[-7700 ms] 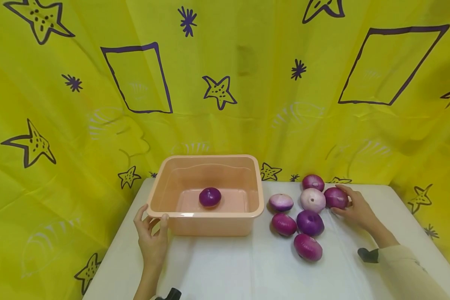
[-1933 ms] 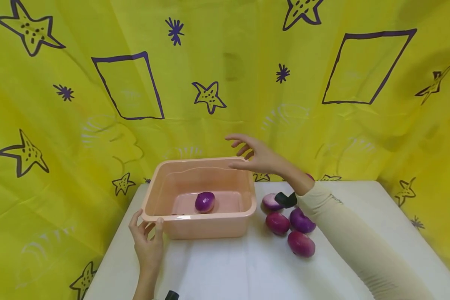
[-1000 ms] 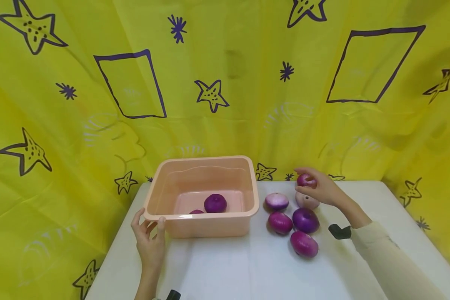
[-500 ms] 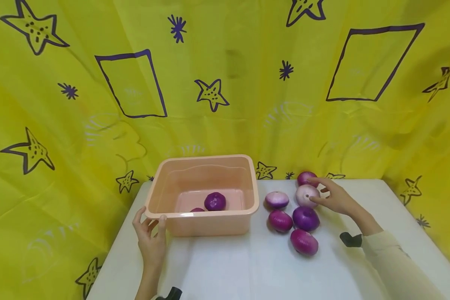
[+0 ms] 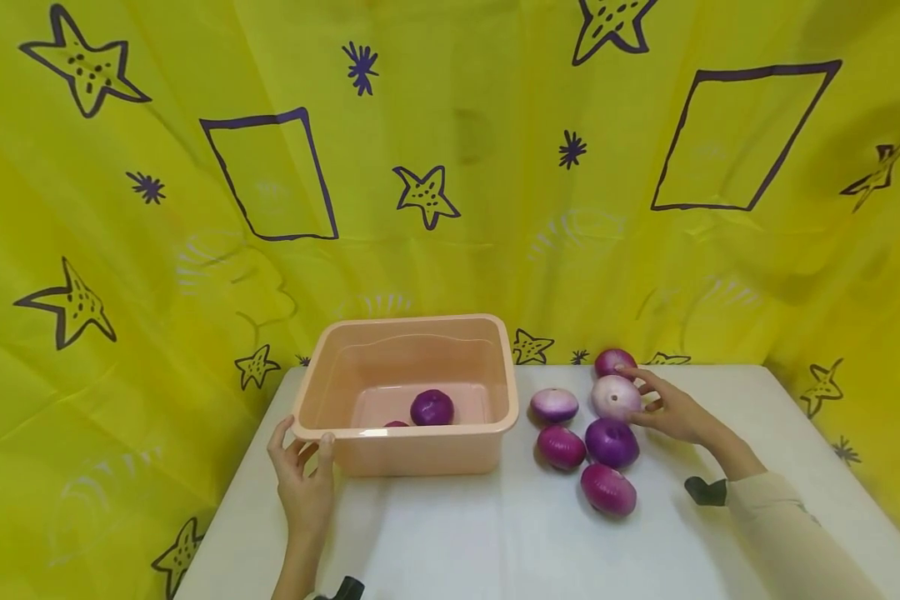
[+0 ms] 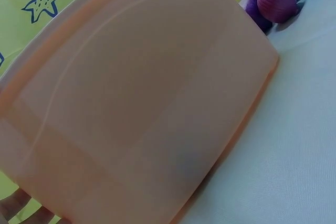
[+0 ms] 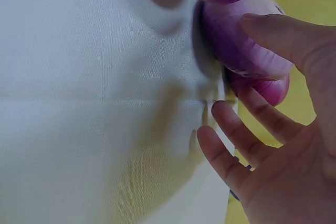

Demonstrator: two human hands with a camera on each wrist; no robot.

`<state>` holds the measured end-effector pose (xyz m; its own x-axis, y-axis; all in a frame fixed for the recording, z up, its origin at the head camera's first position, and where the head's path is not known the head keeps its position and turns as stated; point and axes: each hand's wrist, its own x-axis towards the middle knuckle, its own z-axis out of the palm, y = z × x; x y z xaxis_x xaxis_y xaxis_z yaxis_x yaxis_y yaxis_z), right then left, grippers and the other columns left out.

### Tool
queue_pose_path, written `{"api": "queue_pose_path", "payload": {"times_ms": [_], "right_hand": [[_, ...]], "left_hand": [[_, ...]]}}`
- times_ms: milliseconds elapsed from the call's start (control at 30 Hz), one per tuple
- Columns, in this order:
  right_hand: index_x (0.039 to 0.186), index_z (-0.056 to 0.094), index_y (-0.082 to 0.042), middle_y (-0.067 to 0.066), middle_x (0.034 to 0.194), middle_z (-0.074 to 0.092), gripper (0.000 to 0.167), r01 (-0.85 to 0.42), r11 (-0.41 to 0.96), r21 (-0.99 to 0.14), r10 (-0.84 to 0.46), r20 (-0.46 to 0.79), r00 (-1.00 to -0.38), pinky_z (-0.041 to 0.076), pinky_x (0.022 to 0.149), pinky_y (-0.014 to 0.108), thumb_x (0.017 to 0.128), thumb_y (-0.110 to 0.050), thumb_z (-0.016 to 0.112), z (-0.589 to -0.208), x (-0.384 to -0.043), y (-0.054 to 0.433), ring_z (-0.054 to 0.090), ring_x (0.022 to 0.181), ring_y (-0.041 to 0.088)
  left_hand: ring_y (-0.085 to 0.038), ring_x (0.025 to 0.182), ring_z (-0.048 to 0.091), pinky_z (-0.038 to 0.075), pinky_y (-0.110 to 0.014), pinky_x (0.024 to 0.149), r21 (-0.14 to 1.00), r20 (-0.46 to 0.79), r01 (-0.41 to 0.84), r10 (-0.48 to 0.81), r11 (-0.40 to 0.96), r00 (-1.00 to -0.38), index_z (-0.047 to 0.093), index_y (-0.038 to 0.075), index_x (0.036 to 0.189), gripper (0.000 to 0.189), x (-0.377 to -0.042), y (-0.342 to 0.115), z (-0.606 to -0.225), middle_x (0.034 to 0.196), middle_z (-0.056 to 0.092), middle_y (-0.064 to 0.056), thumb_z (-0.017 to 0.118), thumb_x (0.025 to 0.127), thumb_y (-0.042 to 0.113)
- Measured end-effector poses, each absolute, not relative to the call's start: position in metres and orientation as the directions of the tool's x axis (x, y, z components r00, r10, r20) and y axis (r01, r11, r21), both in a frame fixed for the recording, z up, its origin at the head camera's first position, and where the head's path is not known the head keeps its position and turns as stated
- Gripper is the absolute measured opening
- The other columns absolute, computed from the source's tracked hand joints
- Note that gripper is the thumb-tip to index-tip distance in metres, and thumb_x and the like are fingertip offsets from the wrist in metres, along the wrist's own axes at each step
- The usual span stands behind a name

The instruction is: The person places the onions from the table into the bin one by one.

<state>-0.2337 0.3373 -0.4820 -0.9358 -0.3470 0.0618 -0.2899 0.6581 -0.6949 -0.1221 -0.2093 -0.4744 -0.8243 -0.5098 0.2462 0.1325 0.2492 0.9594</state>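
Observation:
My left hand (image 5: 303,487) holds the near left corner of a peach plastic basin (image 5: 420,454), thumb on the front wall and fingers round the left side. Inside the basin lies a purple onion (image 5: 432,407); another onion (image 5: 397,424) is mostly hidden by the front rim. My right hand (image 5: 671,410) is at a pale onion (image 5: 615,397) on the table, thumb and forefinger on either side. In the right wrist view the thumb overlaps the pale onion (image 7: 236,38), while the other fingers (image 7: 231,124) stand loosely spread.
Around the pale onion lie a red onion (image 5: 615,362) at the back, a white-purple onion (image 5: 554,405), a dark purple onion (image 5: 612,442) and two magenta onions (image 5: 560,447) nearer the front. A yellow printed curtain (image 5: 495,208) hangs behind the white table (image 5: 450,542).
One more onion shows in the basin than at first, and the red onion from the right of the group is gone. My right hand has come back from over the basin to the pale onion.

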Motion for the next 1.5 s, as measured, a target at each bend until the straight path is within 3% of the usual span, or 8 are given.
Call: {"api": "queue_pose_path", "payload": {"times_ms": [367, 933, 1200, 1500], "right_hand": [[0.157, 0.034, -0.008, 0.034, 0.127, 0.056, 0.082, -0.292, 0.660, -0.692, -0.397, 0.009, -0.918, 0.060, 0.082, 0.049, 0.091, -0.021, 0.080, -0.487, -0.240, 0.339, 0.068, 0.098, 0.037], [0.155, 0.037, -0.010, 0.034, 0.129, 0.057, 0.080, -0.271, 0.662, -0.698, -0.370, 0.010, -0.929, 0.060, 0.082, 0.051, 0.090, -0.022, 0.081, -0.489, -0.241, 0.336, 0.068, 0.099, 0.038], [0.152, 0.040, -0.007, 0.029, 0.119, 0.064, 0.079, -0.286, 0.667, -0.688, -0.351, 0.048, -0.935, 0.059, 0.077, 0.039, 0.087, -0.020, 0.083, -0.489, -0.241, 0.334, 0.070, 0.095, 0.033], [0.149, 0.042, -0.001, 0.022, 0.114, 0.067, 0.076, -0.353, 0.667, -0.656, -0.393, 0.093, -0.915, 0.058, 0.075, 0.031, 0.088, -0.020, 0.083, -0.456, -0.240, 0.330, 0.069, 0.093, 0.031]], "left_hand": [[-0.016, 0.113, 0.055, 0.046, -0.005, 0.084, 0.958, 0.254, 0.139, -0.519, 0.250, -0.817, 0.028, 0.023, 0.156, 0.066, -0.123, -0.209, -0.476, 0.141, 0.056, -0.020, 0.065, 0.102, 0.022], [-0.014, 0.112, 0.056, 0.047, -0.006, 0.085, 0.955, 0.273, 0.164, -0.518, 0.246, -0.810, 0.029, 0.022, 0.156, 0.065, -0.125, -0.210, -0.479, 0.138, 0.058, -0.020, 0.065, 0.102, 0.020], [-0.017, 0.113, 0.056, 0.047, -0.006, 0.085, 0.957, 0.266, 0.159, -0.519, 0.242, -0.812, 0.028, 0.022, 0.156, 0.065, -0.125, -0.208, -0.477, 0.138, 0.057, -0.020, 0.065, 0.102, 0.021], [-0.020, 0.115, 0.055, 0.046, -0.005, 0.085, 0.959, 0.256, 0.144, -0.517, 0.246, -0.817, 0.028, 0.024, 0.156, 0.066, -0.124, -0.209, -0.476, 0.142, 0.056, -0.019, 0.065, 0.102, 0.024]]}}
